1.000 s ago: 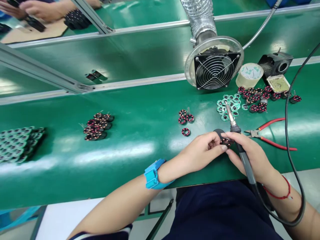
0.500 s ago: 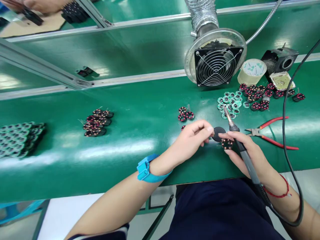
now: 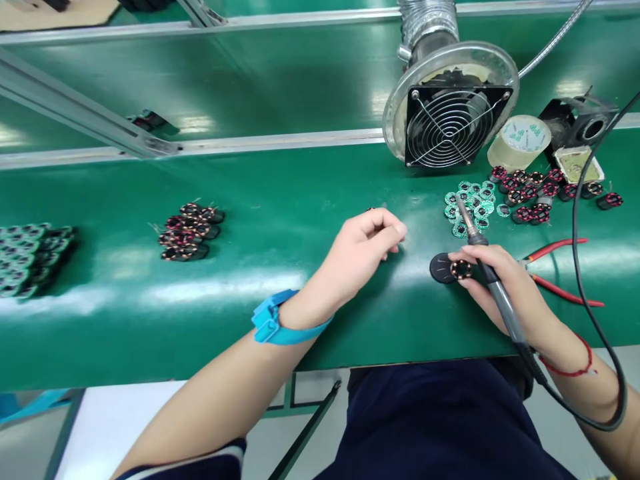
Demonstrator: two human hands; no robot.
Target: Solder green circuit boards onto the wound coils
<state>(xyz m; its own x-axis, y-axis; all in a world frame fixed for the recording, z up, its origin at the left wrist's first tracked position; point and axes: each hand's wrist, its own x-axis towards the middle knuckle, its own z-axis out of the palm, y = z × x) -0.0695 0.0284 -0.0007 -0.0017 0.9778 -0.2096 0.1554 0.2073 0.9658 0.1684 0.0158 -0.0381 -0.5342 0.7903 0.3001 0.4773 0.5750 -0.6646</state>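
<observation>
My right hand (image 3: pixel 515 283) is closed around the grey and black handle of a soldering iron (image 3: pixel 497 300), its metal tip over a pile of small round green circuit boards (image 3: pixel 460 229). Between thumb and fingertips the same hand pinches a round copper-wound coil (image 3: pixel 461 269). This coil is beside a flat black disc (image 3: pixel 441 268), partly overlapping it in view. My left hand (image 3: pixel 363 250), with a blue wrist strap (image 3: pixel 273 319), has its fingers curled together over the table. What its fingertips hold, if anything, is hidden. A few coils lie mostly hidden behind that hand.
Red-handled cutters (image 3: pixel 565 293) lie right of my right hand. Behind are several coils (image 3: pixel 529 193), a tape roll (image 3: pixel 520 143) and a fume fan (image 3: pixel 449 127). More coils (image 3: pixel 190 230) and green board panels (image 3: pixel 30 260) sit left. The iron's black cable (image 3: pixel 575 247) loops at right.
My left hand has drawn away leftward from the coil, toward the small coil group, which it now mostly covers. My right hand has moved the coil up beside the disc. The view has shifted slightly.
</observation>
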